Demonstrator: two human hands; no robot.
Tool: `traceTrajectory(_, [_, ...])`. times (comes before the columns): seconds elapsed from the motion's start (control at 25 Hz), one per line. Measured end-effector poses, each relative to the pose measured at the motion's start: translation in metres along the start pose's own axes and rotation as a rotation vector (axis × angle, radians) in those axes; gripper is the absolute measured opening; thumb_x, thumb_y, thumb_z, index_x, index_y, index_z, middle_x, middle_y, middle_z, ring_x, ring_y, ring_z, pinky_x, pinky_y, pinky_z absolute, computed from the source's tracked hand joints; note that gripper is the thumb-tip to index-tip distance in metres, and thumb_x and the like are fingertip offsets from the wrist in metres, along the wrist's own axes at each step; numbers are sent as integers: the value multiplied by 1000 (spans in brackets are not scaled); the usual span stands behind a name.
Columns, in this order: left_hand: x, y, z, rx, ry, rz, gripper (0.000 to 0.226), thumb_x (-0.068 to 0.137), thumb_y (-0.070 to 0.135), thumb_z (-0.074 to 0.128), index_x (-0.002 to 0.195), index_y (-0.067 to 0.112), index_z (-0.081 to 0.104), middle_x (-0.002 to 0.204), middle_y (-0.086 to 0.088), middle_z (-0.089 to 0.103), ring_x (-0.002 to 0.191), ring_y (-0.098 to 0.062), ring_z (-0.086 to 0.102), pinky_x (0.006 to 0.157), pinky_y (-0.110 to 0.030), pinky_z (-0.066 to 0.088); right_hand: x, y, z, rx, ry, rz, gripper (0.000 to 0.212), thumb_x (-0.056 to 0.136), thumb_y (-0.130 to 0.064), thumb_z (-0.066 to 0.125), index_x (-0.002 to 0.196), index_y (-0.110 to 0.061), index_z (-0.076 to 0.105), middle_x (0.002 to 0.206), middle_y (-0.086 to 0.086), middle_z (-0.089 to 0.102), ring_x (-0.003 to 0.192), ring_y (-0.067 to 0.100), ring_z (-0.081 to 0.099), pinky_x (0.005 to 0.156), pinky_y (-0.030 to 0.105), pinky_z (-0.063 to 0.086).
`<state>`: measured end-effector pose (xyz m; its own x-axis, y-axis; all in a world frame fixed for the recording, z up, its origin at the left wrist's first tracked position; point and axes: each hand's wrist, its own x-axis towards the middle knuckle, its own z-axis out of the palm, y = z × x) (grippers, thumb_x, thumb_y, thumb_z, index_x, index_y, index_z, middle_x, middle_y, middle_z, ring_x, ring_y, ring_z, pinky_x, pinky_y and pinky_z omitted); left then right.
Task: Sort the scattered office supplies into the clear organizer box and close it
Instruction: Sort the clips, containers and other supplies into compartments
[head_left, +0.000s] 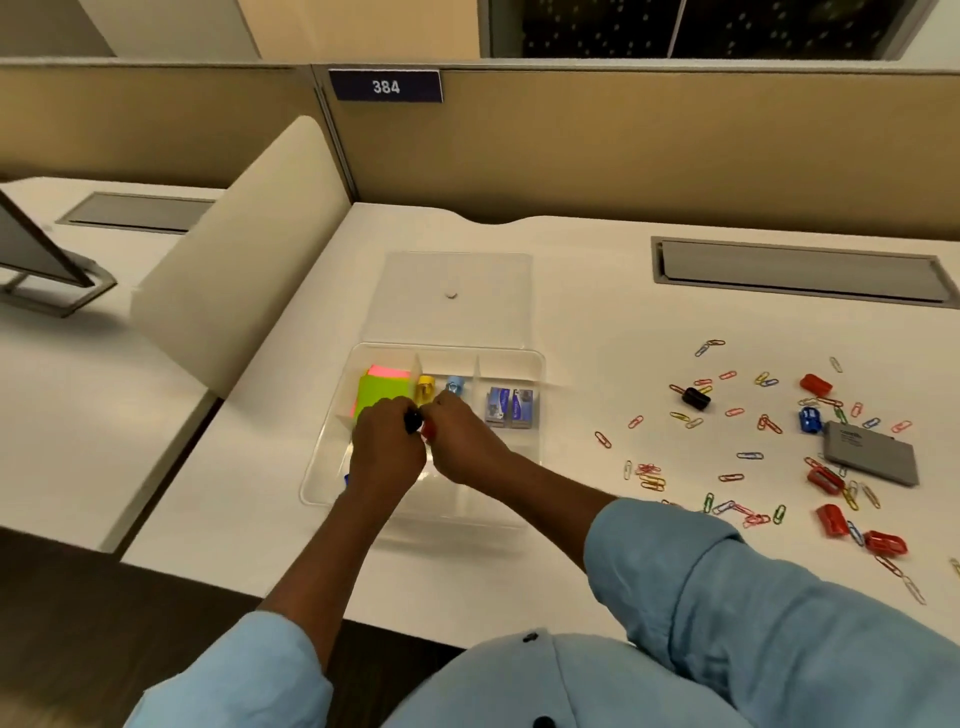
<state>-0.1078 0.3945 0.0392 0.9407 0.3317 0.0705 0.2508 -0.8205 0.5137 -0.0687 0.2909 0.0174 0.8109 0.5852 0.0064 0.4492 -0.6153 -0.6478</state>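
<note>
Warm, even indoor light from overhead; soft shadows under the hands (415, 447); slight overall blur, and edges bend from wide-angle distortion.

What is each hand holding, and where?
Left hand pinches a small black clip at its fingers; right hand a red one. Exact grip unclear.

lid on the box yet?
No. The clear lid lies flat on the desk behind the open box, and both hands are over its compartments.

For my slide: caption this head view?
Both hands place binder clips into the clear organizer box; paper clips remain scattered.
</note>
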Motion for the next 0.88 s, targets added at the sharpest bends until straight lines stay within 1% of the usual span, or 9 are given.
traceTrajectory(0.08, [-4,-23,-12,9,-9,-45,18,75,-5,57,87,5,67,87,-13,68,84,-32,63,73,-40,51,11,-15,21,-12,-62,-20,27,84,5,54,109,-2,60,106,19,51,96,32,53,73,29,36])
traceTrajectory(0.16, [-7,-39,-20,36,-54,-91,23,71,-5,61,90,7,66,92,-11,69,88,-31,63,77,-38,50,17,-25,38,-26,-124,-24,31,80,5,59,110,-4,60,103,17,51,94,32,54,74,33,42])
traceTrajectory(0.24, [-7,-52,-25,91,-112,-131,25,66,-2,65,89,10,64,93,-8,69,88,-30,63,78,-36,46,22,-36,51,-38,-163,-33,35,76,-1,67,110,-6,61,102,16,52,93,30,55,73,36,46])
traceTrajectory(0.28, [-7,-57,-26,116,-129,-140,23,68,0,64,88,10,62,92,-7,69,87,-30,62,77,-35,44,24,-40,56,-45,-172,-38,35,75,-4,69,110,-7,61,102,16,53,92,30,55,73,36,48])
traceTrajectory(0.4, [-6,-67,-27,151,-142,-119,17,71,2,61,86,9,60,90,-9,68,84,-32,62,73,-34,42,27,-48,60,-86,-171,-20,32,79,-8,67,111,-8,61,103,16,54,92,33,56,74,39,49])
traceTrajectory(0.52, [-3,-74,-25,153,-157,-89,20,70,1,63,89,7,62,90,-10,69,85,-31,62,74,-36,45,26,-50,60,-138,-177,-24,42,78,-8,70,118,-6,57,106,18,57,96,34,56,77,39,48])
traceTrajectory(0.64, [1,-73,-19,111,-157,-60,28,63,-4,66,89,6,65,89,-12,69,84,-32,63,70,-35,45,27,-47,59,-136,-210,7,50,76,-7,73,122,-3,56,110,20,58,99,33,56,80,39,49])
traceTrajectory(0.76, [2,-65,-14,77,-119,-45,29,65,-8,62,93,2,66,91,-17,69,83,-35,63,71,-36,47,26,-42,54,-122,-187,-14,44,71,-5,76,112,-1,63,102,19,60,96,35,57,79,41,52])
traceTrajectory(0.88, [6,-48,-9,21,-67,-11,26,70,-11,59,93,0,66,91,-20,68,84,-37,62,69,-35,44,17,-34,38,-91,-70,-11,46,72,-1,73,116,-3,62,104,19,61,96,36,56,78,44,52])
